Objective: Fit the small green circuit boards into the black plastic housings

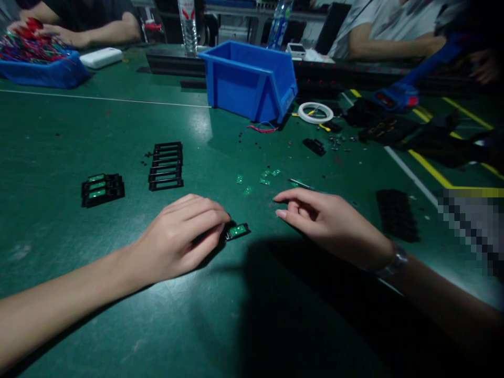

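My left hand (192, 233) is closed on one end of a small black plastic housing, which lies on the green table; a green circuit board (237, 230) sits in it. My right hand (315, 212) hovers to the right of it, thumb and forefinger apart, with nothing between them. Several loose green circuit boards (265, 181) lie beyond the two hands. Close by the right hand is a thin screwdriver-like rod (300, 184), its near end partly hidden by the fingers. Left of my left hand stand housings fitted with boards (103, 189) and a row of black frames (167, 166).
A blue bin (248, 79) stands at the back, with a white ring (315, 113) and small screws (340, 140) to its right. Black parts (397, 215) lie at the right. A blue tray (47, 71) of wires is far left. Two people sit across the table.
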Tool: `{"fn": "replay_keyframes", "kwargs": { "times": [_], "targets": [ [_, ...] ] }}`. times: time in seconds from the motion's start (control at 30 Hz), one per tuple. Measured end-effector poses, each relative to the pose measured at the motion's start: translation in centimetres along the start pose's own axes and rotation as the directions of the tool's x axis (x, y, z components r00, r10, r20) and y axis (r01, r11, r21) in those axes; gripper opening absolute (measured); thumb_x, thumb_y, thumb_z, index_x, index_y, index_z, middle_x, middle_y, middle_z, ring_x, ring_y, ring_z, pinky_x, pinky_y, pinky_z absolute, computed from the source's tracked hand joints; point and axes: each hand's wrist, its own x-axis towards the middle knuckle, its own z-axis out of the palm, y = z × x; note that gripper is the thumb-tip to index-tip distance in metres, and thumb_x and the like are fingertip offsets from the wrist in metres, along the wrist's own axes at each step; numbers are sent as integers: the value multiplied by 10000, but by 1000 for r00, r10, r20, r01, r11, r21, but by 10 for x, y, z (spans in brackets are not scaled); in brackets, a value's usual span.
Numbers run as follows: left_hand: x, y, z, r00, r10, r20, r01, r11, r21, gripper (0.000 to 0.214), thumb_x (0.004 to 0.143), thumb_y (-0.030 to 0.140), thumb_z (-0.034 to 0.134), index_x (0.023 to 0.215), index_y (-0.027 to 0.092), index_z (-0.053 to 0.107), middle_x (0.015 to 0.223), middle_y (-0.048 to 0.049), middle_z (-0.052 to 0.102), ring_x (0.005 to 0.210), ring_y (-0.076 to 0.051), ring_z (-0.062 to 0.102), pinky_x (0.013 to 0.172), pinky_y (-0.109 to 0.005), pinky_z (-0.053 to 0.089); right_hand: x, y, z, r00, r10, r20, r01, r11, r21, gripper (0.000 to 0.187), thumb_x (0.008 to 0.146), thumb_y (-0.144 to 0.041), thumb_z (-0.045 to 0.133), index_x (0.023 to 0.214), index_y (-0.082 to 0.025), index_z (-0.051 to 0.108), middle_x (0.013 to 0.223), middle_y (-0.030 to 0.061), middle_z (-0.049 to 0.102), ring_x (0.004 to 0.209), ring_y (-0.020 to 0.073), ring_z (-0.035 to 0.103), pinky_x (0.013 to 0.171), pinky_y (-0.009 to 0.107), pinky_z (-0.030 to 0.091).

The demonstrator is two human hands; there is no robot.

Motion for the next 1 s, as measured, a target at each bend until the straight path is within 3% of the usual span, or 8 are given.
{"fn": "replay_keyframes", "kwargs": {
  "times": [0.17,0.3,0.5,1.0],
  "targets": [
    [1,0,-1,1000,26,-5,-26,1000,-2,188,942,85,576,1120,117,628,1037,-106,710,973,-200,650,890,-357,522,-2,3,4,988,-124,-89,117,990,-73,234,942,-341,629,1137,-237,708,970,38,666,799,179,592,716,316,439],
    [1,-1,-1,1000,7,7,-7,1000,-4,183,942,85,579,1115,112,631,1033,-102,706,974,-198,650,890,-356,519,-2,5,5,982,-167,-89,163,985,-53,237,950,-311,625,1166,-241,692,1159,68,637,844,182,594,765,336,485],
    [1,0,0,1000,25,0,-25,1000,-4,197,942,84,577,1129,115,631,1043,-103,709,984,-195,652,902,-351,521,0,7,6,969,-221,-110,218,975,-38,209,949,-263,624,1148,-242,686,1265,88,626,1137,254,609,943,390,512],
    [0,0,1,999,32,3,-32,999,1,207,924,74,597,1125,97,638,1050,-115,704,981,-204,655,896,-357,523,-1,4,7,964,-244,-101,240,970,-48,189,969,-228,596,1131,-220,694,1258,87,619,1099,224,616,905,363,517]
  ]
}}
